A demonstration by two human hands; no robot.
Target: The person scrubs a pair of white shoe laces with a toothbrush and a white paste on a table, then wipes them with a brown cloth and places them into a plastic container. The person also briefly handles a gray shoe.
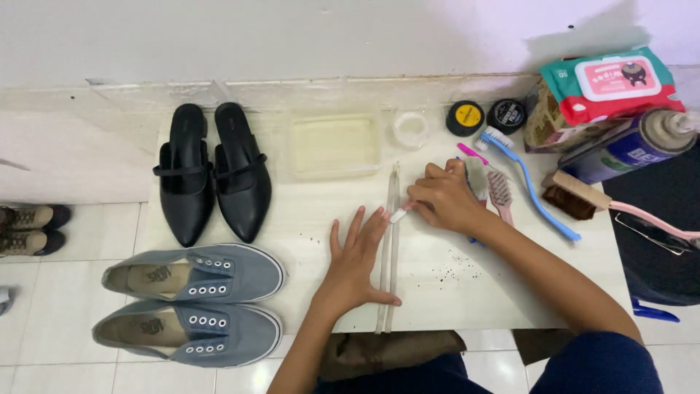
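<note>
Plainly, with the left hand (355, 266) lying flat and open beside the laces (390, 248) and the right hand (441, 198) pinching one tip, a careless tug could have dragged them crooked — or through the grit (448, 271) on the worktop (510, 292).

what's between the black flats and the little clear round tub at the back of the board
In the head view, a shallow clear rectangular tray lies between the black flats and the clear round tub, close beside the tub and apart from the shoes.
</note>
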